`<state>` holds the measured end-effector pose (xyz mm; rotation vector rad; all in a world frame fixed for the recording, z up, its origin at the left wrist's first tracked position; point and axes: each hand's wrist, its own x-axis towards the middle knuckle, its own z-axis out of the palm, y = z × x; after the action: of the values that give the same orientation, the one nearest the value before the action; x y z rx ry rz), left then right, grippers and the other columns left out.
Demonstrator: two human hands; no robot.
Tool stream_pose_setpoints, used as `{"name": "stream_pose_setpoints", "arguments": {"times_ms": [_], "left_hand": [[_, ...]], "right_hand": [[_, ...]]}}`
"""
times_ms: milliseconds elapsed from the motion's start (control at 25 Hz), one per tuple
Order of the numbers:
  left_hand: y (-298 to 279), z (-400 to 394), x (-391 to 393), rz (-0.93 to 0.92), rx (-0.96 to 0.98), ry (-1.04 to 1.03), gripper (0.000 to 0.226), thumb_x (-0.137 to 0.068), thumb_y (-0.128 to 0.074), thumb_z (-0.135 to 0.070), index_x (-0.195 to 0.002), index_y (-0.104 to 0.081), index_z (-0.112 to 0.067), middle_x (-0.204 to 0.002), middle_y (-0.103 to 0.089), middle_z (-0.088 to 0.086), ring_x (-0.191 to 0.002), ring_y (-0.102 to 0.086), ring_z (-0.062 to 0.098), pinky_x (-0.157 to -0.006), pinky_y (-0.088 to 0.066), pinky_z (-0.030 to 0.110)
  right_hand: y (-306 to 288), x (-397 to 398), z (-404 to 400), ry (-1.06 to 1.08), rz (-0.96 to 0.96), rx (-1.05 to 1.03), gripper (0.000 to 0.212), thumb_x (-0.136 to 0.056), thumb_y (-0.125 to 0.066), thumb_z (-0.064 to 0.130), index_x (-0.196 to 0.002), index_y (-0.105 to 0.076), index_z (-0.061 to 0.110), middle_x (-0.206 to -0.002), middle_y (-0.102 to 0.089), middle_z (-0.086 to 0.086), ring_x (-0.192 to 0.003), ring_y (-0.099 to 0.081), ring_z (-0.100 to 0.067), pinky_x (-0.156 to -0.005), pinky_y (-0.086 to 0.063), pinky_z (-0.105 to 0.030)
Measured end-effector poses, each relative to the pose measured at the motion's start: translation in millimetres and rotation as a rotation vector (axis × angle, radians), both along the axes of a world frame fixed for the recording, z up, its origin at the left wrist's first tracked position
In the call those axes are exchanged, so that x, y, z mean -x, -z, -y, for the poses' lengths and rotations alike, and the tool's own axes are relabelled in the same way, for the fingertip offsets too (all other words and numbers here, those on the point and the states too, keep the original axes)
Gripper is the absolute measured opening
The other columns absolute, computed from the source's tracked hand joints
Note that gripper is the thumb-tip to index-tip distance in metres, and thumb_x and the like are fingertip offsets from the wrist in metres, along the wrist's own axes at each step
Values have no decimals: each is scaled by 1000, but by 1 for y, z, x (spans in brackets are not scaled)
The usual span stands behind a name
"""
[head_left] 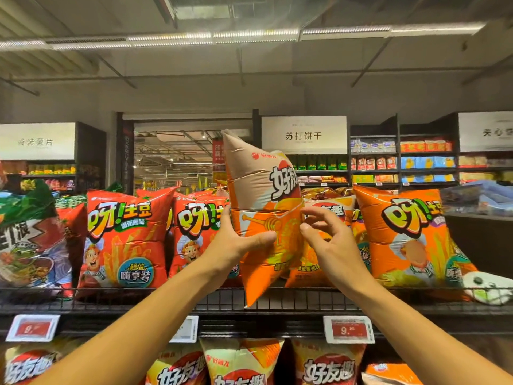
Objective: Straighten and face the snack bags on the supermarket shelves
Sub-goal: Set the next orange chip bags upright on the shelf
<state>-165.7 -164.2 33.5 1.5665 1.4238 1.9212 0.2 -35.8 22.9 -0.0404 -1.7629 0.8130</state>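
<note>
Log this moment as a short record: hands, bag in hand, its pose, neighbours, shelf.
left hand: grips the orange bag, thumb across its front
right hand: by the bag's right edge, fingers loosely curled, holding nothing; contact unclear
orange bag: tilted, front turned partly sideways, lower corner over the shelf edge
left neighbours: red bags facing out
right neighbour: orange fries bag, leaning
price tag: below the shelf

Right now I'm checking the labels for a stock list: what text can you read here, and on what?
"苏打饼干": white aisle sign.
"好友": orange bag gripped by the left hand.
"呀!土豆": red bag.
"好友趣": lower-shelf bag.
"9.90": price tag.
Left aisle sign: blurred.
Other price tags: unreadable.
Right hand holds nothing.
</note>
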Motion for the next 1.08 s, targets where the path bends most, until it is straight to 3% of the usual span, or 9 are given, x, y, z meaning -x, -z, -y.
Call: {"name": "stream_pose_setpoints", "arguments": {"times_ms": [120, 280, 400, 480, 600, 720, 840, 960, 1080], "left_hand": [[-2, 0, 10, 81, -3, 69, 140, -30, -101, -39, -148, -27, -33, -130, -64, 9, -115, -65, 27, -102, -49, 50], [-2, 3, 25, 85, 2, 303, 104, -53, -96, -31, -141, -41, -19, -131, -64, 16, -119, -62, 34, -94, -53, 45], [-2, 3, 36, 70, 24, 389, 85, -70, -85, -34, -143, -43, -23, -139, -57, 18, -126, -56, 38, -93, -51, 50], [-1, 0, 42, 69, 36, 372, 83, -73, -83, -35, -145, -42, -24, -140, -56, 17, -127, -55, 38, -95, -49, 52], [0, -2, 48, 43, 65, 229, 74, -70, -85, -39, -136, -55, -26, -134, -63, 11, -123, -60, 30, -90, -53, 45], [1, 0, 48, -32, 124, 108, 56, -71, -78, -49, -124, -63, -40, -126, -68, -3, -116, -65, 16, -82, -56, 35], [2, 0, 43, -125, 134, 63, 66, -64, -81, -61, -125, -57, -52, -126, -66, -16, -115, -63, 3, -81, -55, 23], [0, -1, 44, -151, 58, -3, 91, -54, -83, -67, -134, -51, -38, -128, -65, -11, -117, -62, 5, -86, -54, 20], [4, -1, 54, -224, 84, -36, 98, -57, -80, -68, -141, -45, -32, -134, -61, -11, -121, -59, 5, -97, -51, 28]], "right_hand": [[-6, -4, -13, -2, -14, 80, 31, -92, -70, 17, -120, -60, 27, -118, -63, 5, -111, -60, -10, -91, -52, -27], [-5, -10, -38, -298, 196, 372, 75, -76, -72, 47, -143, -45, 25, -133, -61, 2, -128, -56, -18, -93, -49, -32], [1, -8, -44, -477, 269, 382, 98, -56, -88, 61, -139, -51, 25, -131, -67, -2, -120, -65, -18, -87, -55, -33], [3, -5, -46, -487, 240, 359, 89, -54, -90, 59, -130, -58, 27, -126, -71, 0, -115, -68, -15, -85, -57, -31], [3, -4, -50, -385, 189, 338, 63, -74, -75, 42, -133, -57, 29, -127, -70, 2, -116, -67, -14, -92, -55, -33], [4, -1, -51, -331, 173, 301, 80, -74, -72, 39, -147, -46, 21, -131, -67, 2, -119, -64, -13, -83, -56, -24], [5, 9, -51, -308, 166, 272, 75, -71, -75, 37, -140, -47, 27, -116, -72, 13, -107, -67, 0, -75, -56, -17], [2, 19, -55, -338, 193, 292, 60, -71, -75, 31, -124, -47, 37, -102, -75, 18, -96, -69, 7, -71, -56, -15], [0, 24, -58, -286, 263, 256, 73, -69, -78, 38, -133, -45, 35, -129, -63, 8, -118, -61, -3, -95, -52, -27]]}}
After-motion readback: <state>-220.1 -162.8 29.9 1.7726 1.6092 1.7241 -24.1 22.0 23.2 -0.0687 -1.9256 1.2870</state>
